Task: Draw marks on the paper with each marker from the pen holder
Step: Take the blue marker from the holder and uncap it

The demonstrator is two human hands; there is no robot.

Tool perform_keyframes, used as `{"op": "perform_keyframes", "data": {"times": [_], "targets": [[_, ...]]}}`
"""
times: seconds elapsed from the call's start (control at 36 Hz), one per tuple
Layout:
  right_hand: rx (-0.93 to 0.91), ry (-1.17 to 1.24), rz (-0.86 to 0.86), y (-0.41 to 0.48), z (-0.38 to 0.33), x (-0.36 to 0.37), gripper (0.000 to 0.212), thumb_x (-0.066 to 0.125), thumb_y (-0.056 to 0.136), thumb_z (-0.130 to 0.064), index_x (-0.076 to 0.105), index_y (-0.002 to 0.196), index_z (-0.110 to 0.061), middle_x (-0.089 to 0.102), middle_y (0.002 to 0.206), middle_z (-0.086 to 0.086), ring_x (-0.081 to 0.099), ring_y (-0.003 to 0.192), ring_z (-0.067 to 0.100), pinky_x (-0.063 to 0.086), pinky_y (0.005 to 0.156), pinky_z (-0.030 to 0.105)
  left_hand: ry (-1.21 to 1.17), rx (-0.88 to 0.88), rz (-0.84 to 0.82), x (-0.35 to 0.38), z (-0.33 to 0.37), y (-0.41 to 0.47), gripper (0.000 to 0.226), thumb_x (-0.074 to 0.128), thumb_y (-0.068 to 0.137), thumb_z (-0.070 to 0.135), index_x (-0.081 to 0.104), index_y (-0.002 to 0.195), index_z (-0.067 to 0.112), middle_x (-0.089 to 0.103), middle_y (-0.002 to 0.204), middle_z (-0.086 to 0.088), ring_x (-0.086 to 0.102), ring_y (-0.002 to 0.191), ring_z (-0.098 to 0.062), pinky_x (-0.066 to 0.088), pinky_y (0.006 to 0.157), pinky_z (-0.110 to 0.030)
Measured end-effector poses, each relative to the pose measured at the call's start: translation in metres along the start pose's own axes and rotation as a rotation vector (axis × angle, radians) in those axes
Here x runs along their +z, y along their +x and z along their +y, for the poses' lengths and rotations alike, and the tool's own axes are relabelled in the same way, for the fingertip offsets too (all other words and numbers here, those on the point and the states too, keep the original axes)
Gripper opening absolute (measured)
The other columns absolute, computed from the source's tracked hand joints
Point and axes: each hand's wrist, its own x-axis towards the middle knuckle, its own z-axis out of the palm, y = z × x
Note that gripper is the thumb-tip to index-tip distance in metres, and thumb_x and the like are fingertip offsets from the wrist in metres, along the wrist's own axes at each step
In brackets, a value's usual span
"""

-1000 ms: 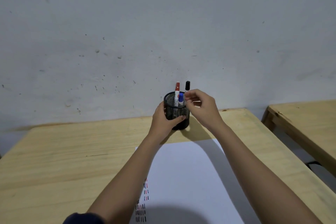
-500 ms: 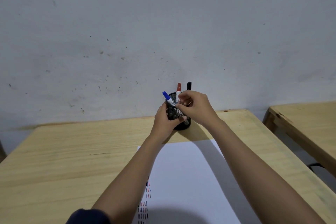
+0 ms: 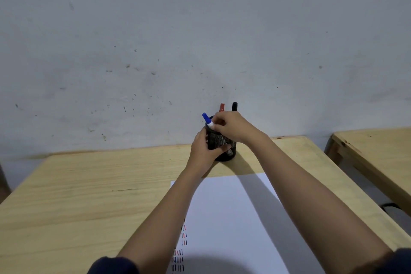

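Gripping the black mesh holder (image 3: pixel 223 140) from its left side, the left hand (image 3: pixel 203 151) has its fingers (image 3: pixel 223 147) wrapped around the front of the mesh, thumb side toward the camera. The holder stands upright near the far edge of the bench (image 3: pixel 89 184), close to the grey wall (image 3: pixel 200 29). The right hand (image 3: pixel 233 127) reaches over the holder's rim, its fingers pinched on the white barrel of the blue marker (image 3: pixel 206 119), which tilts up and to the left with its blue cap just clear of the rim. Whether the marker's lower end sits inside the holder or outside it cannot be told, since the hands cover it. Two more markers stand in the holder behind the right hand: the red marker (image 3: pixel 222 107) and, just to its right, the black marker (image 3: pixel 234 106), only their caps showing. The paper (image 3: pixel 233 218) lies flat on the bench nearer the camera, between the two forearms, apart from the holder. Short black and red dashes (image 3: pixel 179 258) run in rows along its left edge. A second bench (image 3: pixel 378 147) stands well apart on the right. Dark sleeves (image 3: pixel 111 266) show at the bottom.
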Motion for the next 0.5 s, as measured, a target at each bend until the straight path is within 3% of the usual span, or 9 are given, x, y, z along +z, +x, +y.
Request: {"op": "perform_keyframes", "data": {"times": [0.08, 0.19, 0.31, 0.42, 0.5], "targets": [[-0.026, 0.024, 0.046, -0.005, 0.0, 0.0, 0.018, 0.053, 0.092, -0.023, 0.061, 0.1, -0.008, 0.062, 0.093, 0.006, 0.056, 0.081, 0.02, 0.041, 0.065, 0.024, 0.037, -0.006, -0.004, 0.0, -0.001, 0.0, 0.063, 0.08, 0.068, 0.033, 0.05, 0.123, 0.028, 0.057, 0.116, 0.002, 0.058, 0.108, -0.011, 0.051, 0.089, -0.028], [-0.104, 0.072, 0.208, -0.015, -0.006, -0.005, 0.017, 0.049, 0.094, -0.02, 0.058, 0.097, -0.007, 0.058, 0.091, 0.003, 0.05, 0.078, 0.016, 0.037, 0.062, 0.018, 0.13, -0.019, 0.015, -0.001, 0.003, 0.0, 0.055, 0.079, 0.066, 0.037, 0.052, 0.114, 0.029, 0.053, 0.11, 0.001, 0.059, 0.102, -0.015, 0.051, 0.09, -0.034], [-0.176, 0.151, 0.372, -0.028, -0.019, -0.022, 0.018, 0.047, 0.095, -0.018, 0.058, 0.102, -0.006, 0.058, 0.097, 0.007, 0.053, 0.087, 0.017, 0.039, 0.072, 0.021, 0.2, -0.056, 0.015, -0.005, 0.011, -0.002, 0.043, 0.077, 0.067, 0.027, 0.055, 0.105, 0.027, 0.054, 0.11, -0.002, 0.059, 0.104, -0.021, 0.051, 0.093, -0.041], [-0.257, 0.241, 0.46, -0.048, -0.038, -0.041, 0.02, 0.043, 0.097, -0.015, 0.052, 0.109, -0.003, 0.055, 0.107, 0.011, 0.053, 0.083, 0.014, 0.045, 0.061, 0.006, 0.25, -0.065, 0.039, -0.017, 0.028, -0.01, 0.041, 0.067, 0.081, 0.015, 0.055, 0.12, 0.008, 0.05, 0.121, -0.008, 0.052, 0.115, -0.022, 0.041, 0.097, -0.028], [-0.32, 0.231, 0.493, -0.065, -0.048, -0.05, 0.02, 0.041, 0.097, -0.017, 0.051, 0.109, -0.004, 0.052, 0.109, 0.01, 0.053, 0.086, 0.013, 0.043, 0.066, 0.005, 0.207, -0.031, 0.081, -0.03, 0.052, -0.02, 0.041, 0.063, 0.085, 0.012, 0.052, 0.124, 0.005, 0.052, 0.125, -0.008, 0.052, 0.111, -0.016, 0.041, 0.095, -0.023]]}}
